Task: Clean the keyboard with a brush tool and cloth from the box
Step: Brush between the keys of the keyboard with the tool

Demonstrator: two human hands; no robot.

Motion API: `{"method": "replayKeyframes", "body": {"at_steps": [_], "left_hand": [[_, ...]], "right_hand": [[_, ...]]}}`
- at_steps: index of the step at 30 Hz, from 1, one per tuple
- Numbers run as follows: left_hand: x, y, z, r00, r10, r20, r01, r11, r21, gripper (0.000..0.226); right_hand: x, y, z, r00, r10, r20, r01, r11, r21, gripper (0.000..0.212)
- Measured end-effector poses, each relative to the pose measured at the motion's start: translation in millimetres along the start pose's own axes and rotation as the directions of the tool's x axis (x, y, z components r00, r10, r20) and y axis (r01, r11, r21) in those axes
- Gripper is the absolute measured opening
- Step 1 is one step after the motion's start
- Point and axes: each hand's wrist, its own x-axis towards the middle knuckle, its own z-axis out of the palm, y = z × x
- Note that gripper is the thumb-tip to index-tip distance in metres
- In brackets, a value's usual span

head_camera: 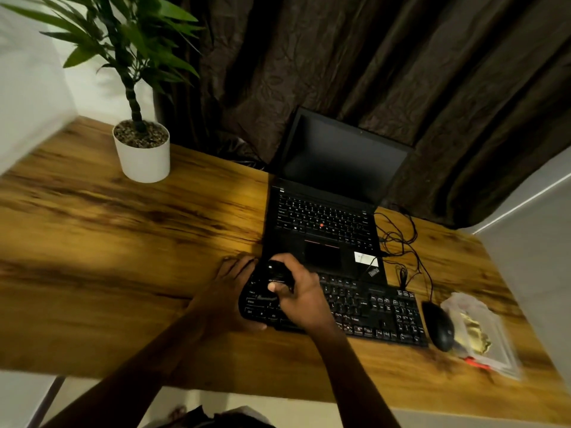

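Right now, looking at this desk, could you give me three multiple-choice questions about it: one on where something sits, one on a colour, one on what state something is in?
1. Where is the mouse?
A. At the right end of the keyboard
B. Beside the plant pot
C. On the laptop

2. What colour is the plant pot?
A. Black
B. White
C. Red

3. What is the right hand doing?
A. Lying flat on the desk
B. Gripping a small dark tool over the keyboard's left part
C. Resting on the mouse

Answers: 1 A, the mouse lies just past the keyboard's right end. 2 B, the pot is plainly white. 3 B, the fingers close round a dark object above the keys, while the left hand steadies the keyboard's left end.
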Motion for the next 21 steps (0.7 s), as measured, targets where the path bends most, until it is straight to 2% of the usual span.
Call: {"method": "replayKeyframes", "body": {"at_steps": [4, 8, 10, 16, 18, 21], "left_hand": [[1.3, -5.5, 2.6, 0.996, -0.058, 0.072, 0.058, 0.998, 0.011, 0.136], [-0.8, -4.0, 1.5, 0.997, -0.058, 0.049, 0.059, 0.998, -0.013, 0.135], [-1.7, -1.8, -0.3, 0.998, -0.057, 0.037, 0.058, 0.998, -0.016, 0.134], [-5.4, 3.1, -4.2, 0.994, -0.105, 0.026, 0.107, 0.990, -0.092, 0.145], [-5.8, 3.1, -6.1, 0.992, -0.117, 0.046, 0.122, 0.985, -0.124, 0.147], [-5.4, 3.7, -7.8, 0.992, -0.108, 0.062, 0.116, 0.983, -0.145, 0.147]], "right_hand": [[0.0, 13.3, -15.7, 1.000, 0.016, 0.002, -0.016, 0.998, -0.054, 0.050], [2.3, 17.5, -19.9, 0.997, 0.073, 0.032, -0.064, 0.976, -0.209, 0.060], [5.7, 11.2, -11.7, 0.998, 0.050, 0.036, -0.042, 0.980, -0.196, 0.058], [6.6, -8.0, 9.7, 0.999, -0.010, 0.034, 0.009, 1.000, 0.024, 0.045], [6.5, -2.2, 4.4, 0.999, -0.014, 0.029, 0.013, 1.000, 0.014, 0.045], [8.7, 9.4, -9.2, 1.000, 0.010, 0.030, -0.007, 0.993, -0.116, 0.050]]}}
